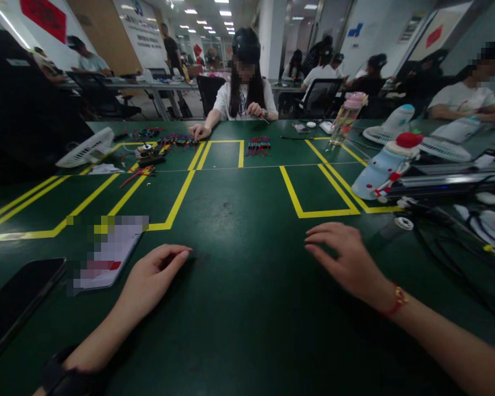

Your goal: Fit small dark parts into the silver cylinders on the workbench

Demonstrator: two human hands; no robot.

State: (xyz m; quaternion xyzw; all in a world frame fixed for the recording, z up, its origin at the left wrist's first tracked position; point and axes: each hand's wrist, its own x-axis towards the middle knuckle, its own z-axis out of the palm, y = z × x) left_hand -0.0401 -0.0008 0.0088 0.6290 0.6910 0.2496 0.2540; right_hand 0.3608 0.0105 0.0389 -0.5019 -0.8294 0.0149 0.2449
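Head view | pale-screened phone (114, 245) lies just beside our left hand (154, 275); an outward swing could shove it | that hand curls, visibly empty; we cannot tell whether its tips touch | our right hand (346, 258) hovers or rests, spread, empty; reaching rightward, we might snag the black cables (447, 256)

A pale-screened phone (109, 250) lies flat near the left hand (155, 268).

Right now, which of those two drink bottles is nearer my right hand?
The pale blue bottle with the red top; the clear, pink-lidded bottle stands farther back from your right hand.
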